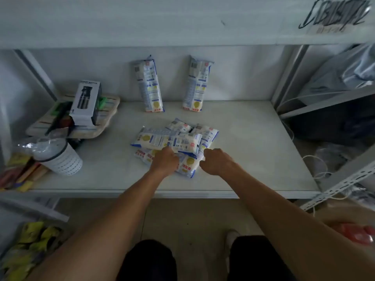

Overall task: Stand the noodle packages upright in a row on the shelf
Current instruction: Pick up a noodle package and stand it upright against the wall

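White and blue noodle packages lay in a loose pile (174, 140) near the middle of the pale shelf (253, 138), overlapping one another flat. Two more packages already stood upright against the back wall, the left one (149, 86) tilted slightly, the right one (196, 84) a little apart from it. The left hand (165, 162) rested on the near edge of the pile with its fingers curled down onto a package, though a firm grip could not be made out. The right hand (216, 161) was closed in a loose fist just beside the pile's right edge, touching its wrapper. A boxed bottle (86, 103) leaned on a tray at the shelf's left end, a white cup (60, 157) near it.
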A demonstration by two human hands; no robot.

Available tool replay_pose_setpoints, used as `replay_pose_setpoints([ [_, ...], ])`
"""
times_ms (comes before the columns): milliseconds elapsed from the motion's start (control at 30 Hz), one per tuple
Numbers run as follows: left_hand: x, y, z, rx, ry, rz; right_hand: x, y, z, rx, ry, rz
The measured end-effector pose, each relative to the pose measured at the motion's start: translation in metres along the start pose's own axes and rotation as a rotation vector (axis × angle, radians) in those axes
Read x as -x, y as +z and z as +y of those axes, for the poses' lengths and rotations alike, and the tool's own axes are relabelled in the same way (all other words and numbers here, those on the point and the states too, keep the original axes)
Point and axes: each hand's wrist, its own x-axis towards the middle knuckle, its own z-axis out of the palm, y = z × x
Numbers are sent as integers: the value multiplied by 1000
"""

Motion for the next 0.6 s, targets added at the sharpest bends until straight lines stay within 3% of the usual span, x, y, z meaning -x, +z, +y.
replay_pose_setpoints([
  [233, -20, -15, 8, -95, -8, 132, 2, -7, -16, -2, -20, -25],
  [400, -52, -7, -9, -469, 215, 117, -20, 7, -26, -69, -43, 82],
  [500, -66, 5, -29, -526, 300, 82, -33, 19, -28, -152, -46, 177],
  [600, -75, 9, -43, -587, 371, 155, -46, 27, -25, -165, -64, 220],
])
